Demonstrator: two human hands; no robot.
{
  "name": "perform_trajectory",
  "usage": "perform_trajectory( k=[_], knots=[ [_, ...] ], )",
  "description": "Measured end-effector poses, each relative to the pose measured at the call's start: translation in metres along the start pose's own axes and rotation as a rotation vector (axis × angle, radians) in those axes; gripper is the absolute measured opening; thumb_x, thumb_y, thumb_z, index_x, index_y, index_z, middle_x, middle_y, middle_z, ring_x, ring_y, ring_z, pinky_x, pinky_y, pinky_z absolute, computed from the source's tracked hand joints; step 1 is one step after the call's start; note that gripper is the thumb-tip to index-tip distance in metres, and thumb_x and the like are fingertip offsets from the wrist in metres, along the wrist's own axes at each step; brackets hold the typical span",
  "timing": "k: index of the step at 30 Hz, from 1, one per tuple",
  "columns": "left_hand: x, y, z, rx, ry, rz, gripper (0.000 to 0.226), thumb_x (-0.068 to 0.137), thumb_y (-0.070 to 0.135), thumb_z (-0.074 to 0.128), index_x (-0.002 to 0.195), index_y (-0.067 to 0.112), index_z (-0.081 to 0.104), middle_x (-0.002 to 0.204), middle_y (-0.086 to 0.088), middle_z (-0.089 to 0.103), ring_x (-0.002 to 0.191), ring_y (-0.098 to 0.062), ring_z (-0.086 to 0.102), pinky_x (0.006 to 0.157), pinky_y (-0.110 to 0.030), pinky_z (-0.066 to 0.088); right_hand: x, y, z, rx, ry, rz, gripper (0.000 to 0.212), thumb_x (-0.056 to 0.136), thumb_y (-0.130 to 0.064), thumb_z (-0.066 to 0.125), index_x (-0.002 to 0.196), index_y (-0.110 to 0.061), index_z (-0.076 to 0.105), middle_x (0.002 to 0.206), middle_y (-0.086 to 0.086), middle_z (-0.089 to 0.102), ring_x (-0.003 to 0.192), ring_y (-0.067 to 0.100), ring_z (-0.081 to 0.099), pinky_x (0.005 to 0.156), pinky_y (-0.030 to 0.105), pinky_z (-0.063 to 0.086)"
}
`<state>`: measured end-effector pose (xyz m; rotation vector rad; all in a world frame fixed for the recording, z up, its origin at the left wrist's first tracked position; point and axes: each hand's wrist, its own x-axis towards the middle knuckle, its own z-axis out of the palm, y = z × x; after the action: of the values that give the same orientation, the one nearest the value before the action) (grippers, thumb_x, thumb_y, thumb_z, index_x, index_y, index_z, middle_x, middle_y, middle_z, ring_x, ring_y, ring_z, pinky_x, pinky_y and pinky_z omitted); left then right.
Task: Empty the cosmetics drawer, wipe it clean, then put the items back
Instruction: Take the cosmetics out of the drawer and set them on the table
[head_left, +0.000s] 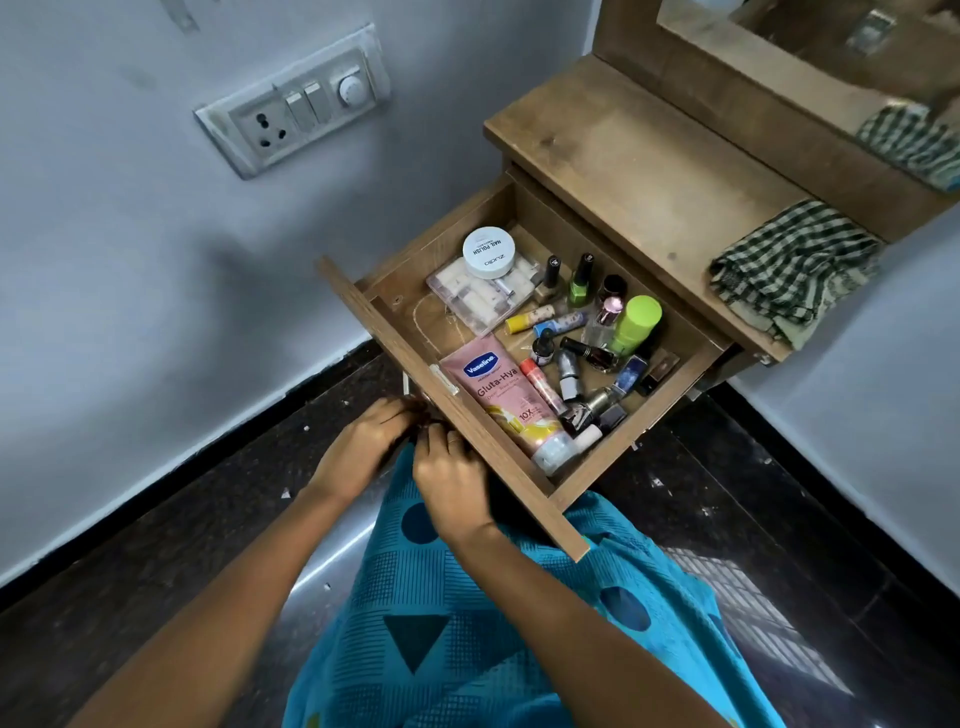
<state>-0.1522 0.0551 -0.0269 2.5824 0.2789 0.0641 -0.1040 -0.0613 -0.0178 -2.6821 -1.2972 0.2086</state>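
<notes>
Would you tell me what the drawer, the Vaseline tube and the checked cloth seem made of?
The drawer looks like matt wood-grain laminated board, probably. The Vaseline tube looks like glossy soft plastic, catching highlights. The checked cloth is woven fabric, crumpled into folds.

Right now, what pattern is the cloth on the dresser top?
The cloth is a green-and-white check; the head view shows it best.

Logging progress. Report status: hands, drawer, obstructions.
Left hand, right hand at drawer front, grip hidden. Drawer open, items inside. Cloth on tabletop, untouched. Nothing blocks it.
</notes>
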Motion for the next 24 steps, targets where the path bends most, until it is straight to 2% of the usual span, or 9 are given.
perform_trajectory(
  k=[3,7,9,11,14,17,19,21,24],
  knots=[
    [-0.001,-0.001,0.003,-0.006,0.024,-0.001,0.029,0.076,0.005,0.054,0.101,-0.004,0.066,0.103,-0.017,0.066,0.103,-0.011,0.047,0.101,-0.007,0.025,-0.001,-0.002,-0.004,-0.002,-0.045,0.013,0.035,0.036,-0.026,0.089,0.066,-0.017,0.075,0.075,-0.006,0.073,0.062,0.003,0.066,0.043,0.016,0.047],
    [-0.002,-0.003,0.006,0.007,0.065,0.011,0.036,0.068,-0.01,0.062,0.104,-0.005,0.065,0.107,-0.019,0.065,0.106,-0.011,0.046,0.104,-0.007,0.022,-0.002,-0.004,-0.01,-0.031,-0.063,0.032,0.037,0.033,-0.026,0.09,0.065,-0.016,0.074,0.072,-0.005,0.072,0.062,0.004,0.066,0.045,0.016,0.048],
    [-0.004,-0.002,0.004,0.026,0.068,0.03,0.039,0.065,-0.01,0.064,0.104,-0.003,0.065,0.106,-0.018,0.066,0.105,-0.011,0.047,0.102,-0.013,0.029,-0.003,-0.006,-0.017,-0.002,-0.085,0.065,0.04,0.034,-0.024,0.091,0.069,-0.013,0.073,0.073,-0.003,0.071,0.063,0.007,0.067,0.045,0.017,0.049],
    [-0.007,0.002,-0.004,0.039,0.09,0.037,0.036,0.066,-0.006,0.066,0.101,0.001,0.066,0.104,-0.014,0.068,0.102,-0.011,0.051,0.096,-0.024,0.039,-0.006,-0.007,-0.034,0.027,-0.14,0.1,0.04,0.045,-0.019,0.089,0.08,-0.012,0.071,0.081,0.0,0.068,0.067,0.011,0.067,0.048,0.02,0.049],
    [-0.009,0.018,-0.027,0.022,0.211,0.083,0.025,0.081,0.015,0.055,0.097,0.001,0.068,0.101,-0.011,0.068,0.1,-0.013,0.056,0.098,-0.016,0.037,-0.009,-0.004,-0.066,0.092,-0.112,0.099,0.031,0.065,-0.01,0.08,0.092,-0.009,0.066,0.093,0.003,0.065,0.071,0.018,0.068,0.054,0.025,0.051],
    [0.001,0.038,-0.048,0.01,0.353,0.15,0.028,0.085,0.02,0.051,0.096,0.0,0.068,0.098,-0.011,0.069,0.099,-0.011,0.055,0.098,-0.012,0.036,-0.007,0.006,-0.096,0.215,0.017,0.139,0.019,0.068,-0.003,0.076,0.083,-0.008,0.067,0.078,0.005,0.069,0.052,0.021,0.067,0.043,0.026,0.049],
    [0.015,0.05,-0.053,0.019,0.391,0.158,0.025,0.084,0.018,0.054,0.096,0.001,0.068,0.096,-0.01,0.069,0.097,-0.011,0.056,0.094,-0.013,0.04,0.0,0.02,-0.104,0.333,0.014,0.152,0.014,0.086,-0.002,0.059,0.098,-0.006,0.065,0.09,0.008,0.069,0.068,0.024,0.068,0.056,0.031,0.054],
    [0.036,0.062,-0.056,0.023,0.366,0.106,0.019,0.083,0.013,0.059,0.098,0.004,0.068,0.099,-0.008,0.069,0.094,-0.011,0.059,0.086,-0.016,0.045,0.008,0.041,-0.104,0.343,-0.009,0.209,0.022,0.093,-0.004,0.046,0.109,-0.008,0.062,0.1,0.007,0.068,0.081,0.023,0.066,0.068,0.03,0.053],
    [0.075,0.069,-0.05,0.045,0.187,-0.097,0.022,0.087,0.009,0.057,0.108,0.01,0.064,0.115,-0.005,0.063,0.098,-0.018,0.062,0.079,-0.024,0.05,0.016,0.071,-0.096,0.353,0.001,0.342,0.023,0.093,-0.009,0.051,0.114,-0.01,0.06,0.106,0.008,0.067,0.088,0.025,0.066,0.077,0.039,0.055]
  ],
)
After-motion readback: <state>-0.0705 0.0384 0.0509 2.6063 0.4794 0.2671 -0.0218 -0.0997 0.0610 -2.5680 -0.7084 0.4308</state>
